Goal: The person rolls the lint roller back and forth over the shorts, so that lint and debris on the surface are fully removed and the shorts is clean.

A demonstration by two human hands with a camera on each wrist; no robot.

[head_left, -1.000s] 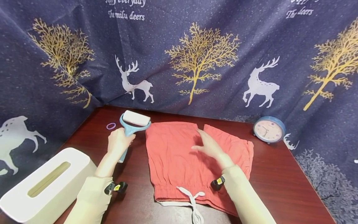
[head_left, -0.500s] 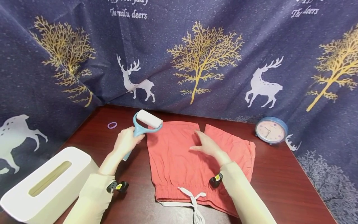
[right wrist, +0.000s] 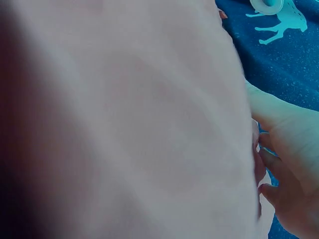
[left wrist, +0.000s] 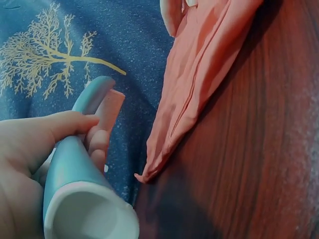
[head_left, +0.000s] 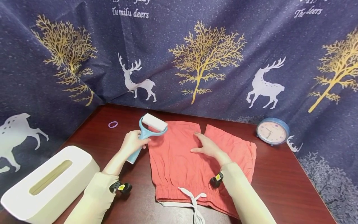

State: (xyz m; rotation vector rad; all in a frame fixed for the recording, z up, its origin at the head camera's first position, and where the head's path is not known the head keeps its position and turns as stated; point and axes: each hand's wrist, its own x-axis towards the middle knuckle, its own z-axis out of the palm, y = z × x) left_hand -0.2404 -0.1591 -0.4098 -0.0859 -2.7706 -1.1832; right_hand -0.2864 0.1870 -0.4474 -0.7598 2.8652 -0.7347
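A pair of red shorts (head_left: 173,158) lies spread on the table, its waistband and white drawstring (head_left: 193,200) toward me. My left hand (head_left: 131,143) grips the blue handle of a lint roller (head_left: 154,122). Its white roll overlaps the upper left corner of the shorts in the head view. In the left wrist view, thumb and fingers wrap the handle (left wrist: 75,167), whose hollow end faces the camera. My right hand (head_left: 208,146) is over the shorts by the slit between the legs, thumb and fingers spread apart. Blurred fabric fills most of the right wrist view.
A white tissue box (head_left: 78,174) stands at the left front of the dark red table (head_left: 279,177). A purple ring (head_left: 113,124) lies at the back left. At the back right stands a blue alarm clock (head_left: 272,131). A deer-patterned curtain (head_left: 167,53) hangs behind.
My left hand has carried the lint roller to the right, from beside the shorts to over their upper left corner. The right hand stays nearly where it was. The head view has shifted slightly.
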